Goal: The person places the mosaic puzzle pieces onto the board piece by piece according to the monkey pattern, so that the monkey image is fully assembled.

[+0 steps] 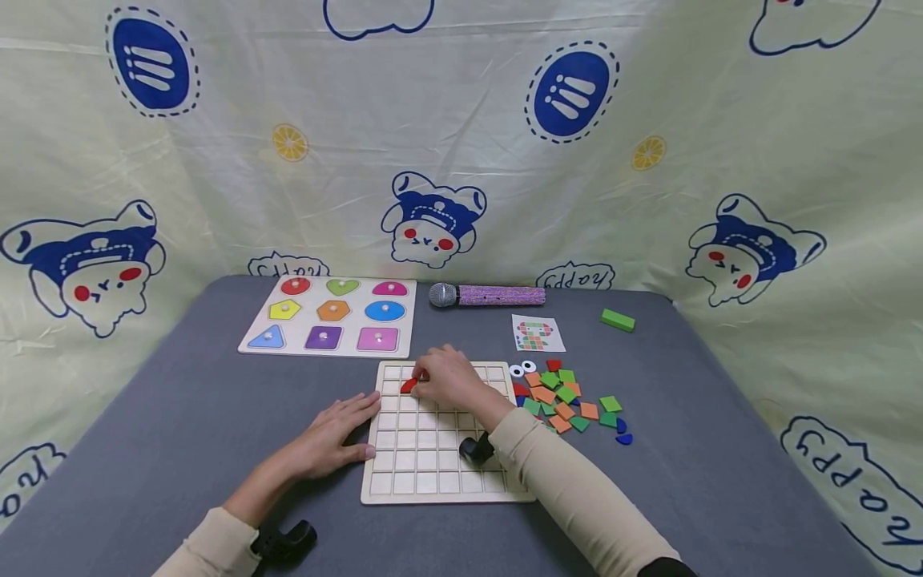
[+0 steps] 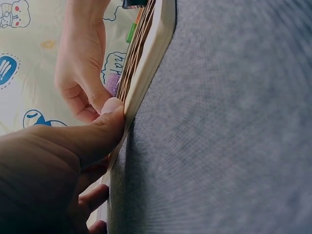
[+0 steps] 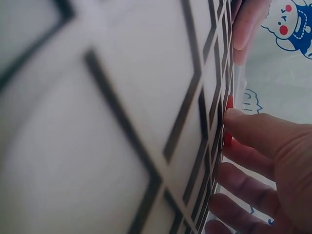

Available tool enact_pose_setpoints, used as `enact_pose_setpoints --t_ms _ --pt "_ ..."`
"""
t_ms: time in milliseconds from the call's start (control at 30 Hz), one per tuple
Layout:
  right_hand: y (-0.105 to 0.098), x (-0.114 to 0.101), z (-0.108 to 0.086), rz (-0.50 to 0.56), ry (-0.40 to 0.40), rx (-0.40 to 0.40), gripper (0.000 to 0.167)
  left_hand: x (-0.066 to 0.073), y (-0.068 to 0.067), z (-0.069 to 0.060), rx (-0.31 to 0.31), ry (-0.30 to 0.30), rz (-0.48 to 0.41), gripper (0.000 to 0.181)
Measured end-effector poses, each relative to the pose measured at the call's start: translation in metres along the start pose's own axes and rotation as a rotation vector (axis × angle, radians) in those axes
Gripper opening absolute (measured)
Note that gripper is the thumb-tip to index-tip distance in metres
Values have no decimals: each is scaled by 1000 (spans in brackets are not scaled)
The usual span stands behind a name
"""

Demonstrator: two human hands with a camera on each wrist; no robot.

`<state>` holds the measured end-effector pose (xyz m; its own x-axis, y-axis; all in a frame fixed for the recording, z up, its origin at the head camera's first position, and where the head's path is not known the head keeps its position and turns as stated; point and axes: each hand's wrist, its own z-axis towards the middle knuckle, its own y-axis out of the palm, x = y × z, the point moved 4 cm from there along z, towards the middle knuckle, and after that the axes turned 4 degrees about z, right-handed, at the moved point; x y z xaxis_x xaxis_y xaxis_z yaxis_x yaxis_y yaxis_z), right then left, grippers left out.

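A pale wooden board with a square grid [image 1: 414,461] lies on the grey cloth. Near its upper left, my right hand [image 1: 450,378] pinches a red piece [image 1: 409,385] between thumb and finger, low over the cells. In the right wrist view the red piece [image 3: 228,122] shows at the thumb of the right hand [image 3: 273,156]. My left hand [image 1: 328,439] rests at the board's left edge, fingers extended, thumb and fingertips touching it. The left wrist view has the left hand's thumb [image 2: 109,117] against the board's side [image 2: 146,73].
Loose coloured pieces [image 1: 565,394] lie right of the board, with two white-and-black discs [image 1: 516,371] near its corner. Behind stand a pattern card [image 1: 539,333], a glittery microphone [image 1: 501,296], a shape board [image 1: 332,332] and a green block [image 1: 618,320]. A patterned curtain [image 1: 505,208] hangs beyond.
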<state>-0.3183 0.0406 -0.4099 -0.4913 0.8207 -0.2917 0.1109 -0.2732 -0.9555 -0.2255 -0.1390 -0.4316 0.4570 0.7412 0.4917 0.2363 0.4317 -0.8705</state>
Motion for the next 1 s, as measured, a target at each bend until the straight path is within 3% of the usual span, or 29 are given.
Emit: enact_pose_setpoints --t_ms 500,667,1000 --pt "-8 5 -9 60 -20 5 30 0 -2 0 -21 -18 -2 71" --pt "-23 14 -25 124 -29 43 29 0 -2 -1 -25 -11 -7 72" --pt "-50 50 -71 109 -3 158 28 -1 -1 -1 -28 -4 -4 71"
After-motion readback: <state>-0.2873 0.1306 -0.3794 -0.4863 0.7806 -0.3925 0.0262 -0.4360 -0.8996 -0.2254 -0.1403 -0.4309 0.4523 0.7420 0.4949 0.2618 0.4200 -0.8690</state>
